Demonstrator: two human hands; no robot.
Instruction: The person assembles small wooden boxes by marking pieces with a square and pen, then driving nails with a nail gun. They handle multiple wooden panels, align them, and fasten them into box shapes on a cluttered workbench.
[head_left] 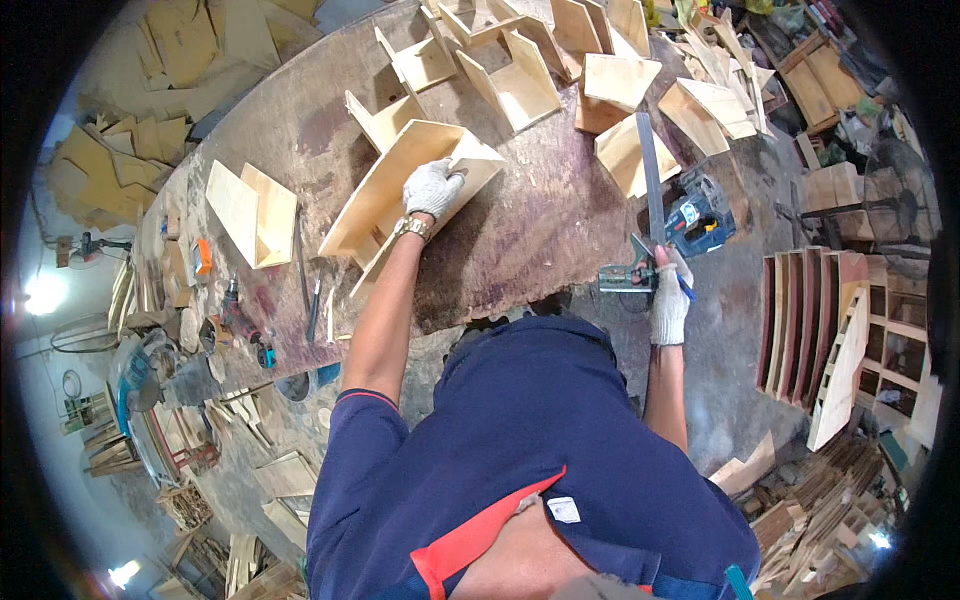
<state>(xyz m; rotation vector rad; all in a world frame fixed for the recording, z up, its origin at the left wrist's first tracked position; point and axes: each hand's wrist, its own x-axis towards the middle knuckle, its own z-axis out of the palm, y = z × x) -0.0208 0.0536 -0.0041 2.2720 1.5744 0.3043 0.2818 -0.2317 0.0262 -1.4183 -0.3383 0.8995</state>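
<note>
My left hand, in a white knit glove, is closed on the edge of a light plywood box with slanted sides, tilted on the worktable. My right hand, gloved too, grips a long flat metal ruler that looks like the blade of a combination square. Its dark head sits beside my fingers. A blue pen also sticks out from that hand. Just beyond it lies a blue jigsaw. My right palm and the grip itself are partly hidden.
Several similar plywood boxes crowd the table's far side; a V-shaped one stands at left. A cordless drill and an orange-ended piece lie near the left edge. Curved wooden panels and a standing fan are at right.
</note>
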